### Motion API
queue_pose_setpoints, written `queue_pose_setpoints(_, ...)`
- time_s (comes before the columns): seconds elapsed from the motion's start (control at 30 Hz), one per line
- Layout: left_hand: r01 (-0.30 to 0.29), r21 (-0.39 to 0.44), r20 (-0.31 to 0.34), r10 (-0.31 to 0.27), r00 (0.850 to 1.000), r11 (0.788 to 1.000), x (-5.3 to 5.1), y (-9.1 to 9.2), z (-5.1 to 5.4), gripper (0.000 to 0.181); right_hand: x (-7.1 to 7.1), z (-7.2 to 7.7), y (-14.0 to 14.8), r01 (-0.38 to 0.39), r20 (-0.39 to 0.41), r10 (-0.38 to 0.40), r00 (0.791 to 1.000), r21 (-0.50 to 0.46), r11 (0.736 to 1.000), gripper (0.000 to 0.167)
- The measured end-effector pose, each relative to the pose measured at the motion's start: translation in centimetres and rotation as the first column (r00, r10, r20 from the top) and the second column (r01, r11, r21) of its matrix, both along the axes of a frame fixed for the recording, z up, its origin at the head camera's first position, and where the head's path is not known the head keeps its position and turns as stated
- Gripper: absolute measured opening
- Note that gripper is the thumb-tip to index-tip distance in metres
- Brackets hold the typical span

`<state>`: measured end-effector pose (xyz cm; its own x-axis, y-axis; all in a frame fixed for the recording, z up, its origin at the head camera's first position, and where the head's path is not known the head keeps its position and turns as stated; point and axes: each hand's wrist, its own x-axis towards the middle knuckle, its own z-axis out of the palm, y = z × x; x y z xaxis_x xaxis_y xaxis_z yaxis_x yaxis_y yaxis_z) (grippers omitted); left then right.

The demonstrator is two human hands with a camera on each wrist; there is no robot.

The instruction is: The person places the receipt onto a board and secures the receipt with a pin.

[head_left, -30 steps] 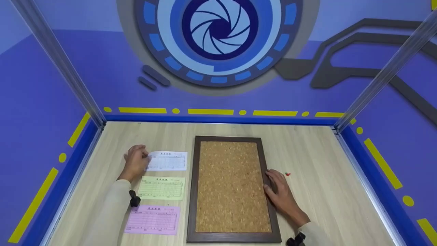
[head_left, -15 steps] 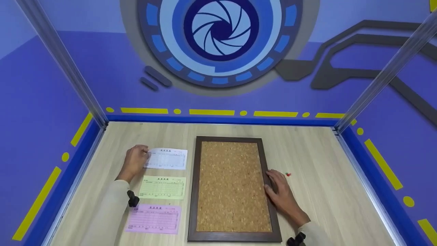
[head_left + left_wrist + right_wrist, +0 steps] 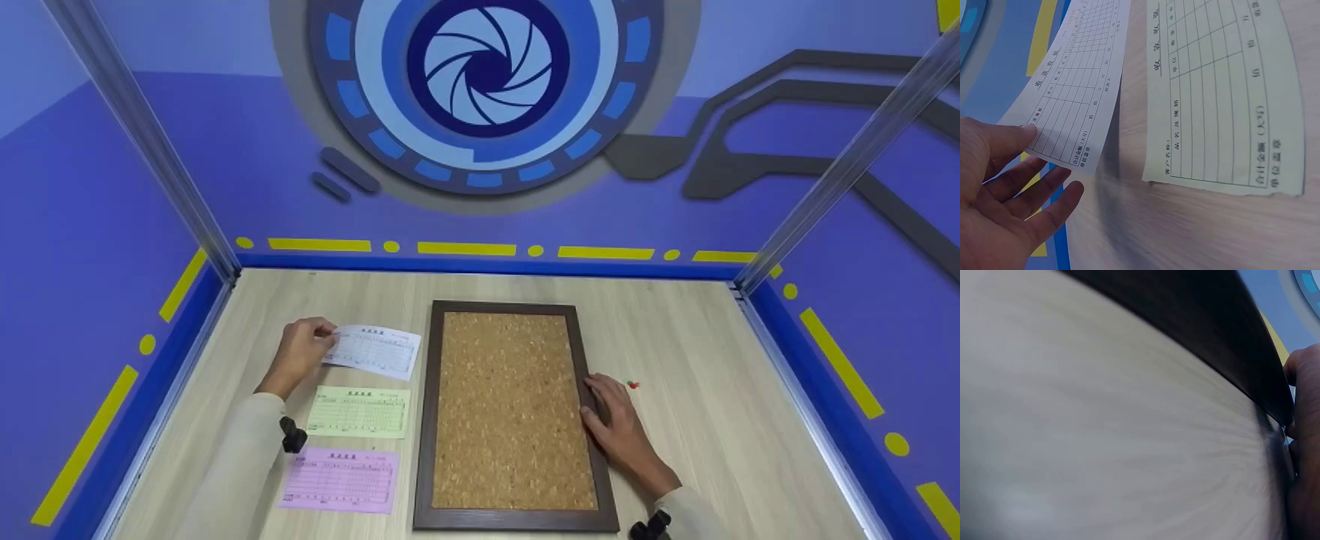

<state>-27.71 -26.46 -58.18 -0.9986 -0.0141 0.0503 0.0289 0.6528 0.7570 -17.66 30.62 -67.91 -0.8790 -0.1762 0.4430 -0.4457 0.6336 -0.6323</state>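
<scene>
My left hand (image 3: 300, 352) pinches the left end of a white receipt slip (image 3: 375, 349) between thumb and fingers. Raised off the table, the slip bends; its printed grid shows in the left wrist view, where the other fingers of the left hand (image 3: 1010, 197) spread beneath it. Below it lie a green receipt slip (image 3: 360, 412) and a pink receipt slip (image 3: 341, 481), both flat. A cork board (image 3: 517, 412) with a dark brown frame lies to their right. My right hand (image 3: 622, 427) holds the frame's right side, the thumb over its edge; the other fingertips are partly hidden.
Small red and green push pins (image 3: 634, 385) lie on the wooden table (image 3: 705, 420) right of my right hand. Blue walls (image 3: 150, 187) with metal corner posts enclose the table at the back and both sides.
The white slip has lifted, and its right end has swung slightly right and downward in the head view. My left hand has shifted a little right with it. The right hand stays at the frame.
</scene>
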Motion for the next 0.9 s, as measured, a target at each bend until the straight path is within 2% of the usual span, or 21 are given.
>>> queue_pose_setpoints(0.23,0.025,-0.012,-0.030,-0.026,0.999,1.000,0.3,0.2,0.7,0.011,0.1,0.0,0.0,0.001,0.013,-0.001,1.000,-0.002,1.000,0.048)
queue_pose_setpoints(0.53,0.050,-0.021,-0.039,-0.051,0.998,0.999,0.4,0.3,1.4,0.011,0.1,0.1,-0.1,0.027,-0.011,-0.027,1.000,0.034,0.999,0.049)
queue_pose_setpoints(0.9,0.060,-0.005,-0.033,-0.060,0.998,0.998,1.0,0.6,2.2,0.010,0.2,0.1,-0.1,0.016,0.024,-0.016,1.000,0.008,1.000,0.050)
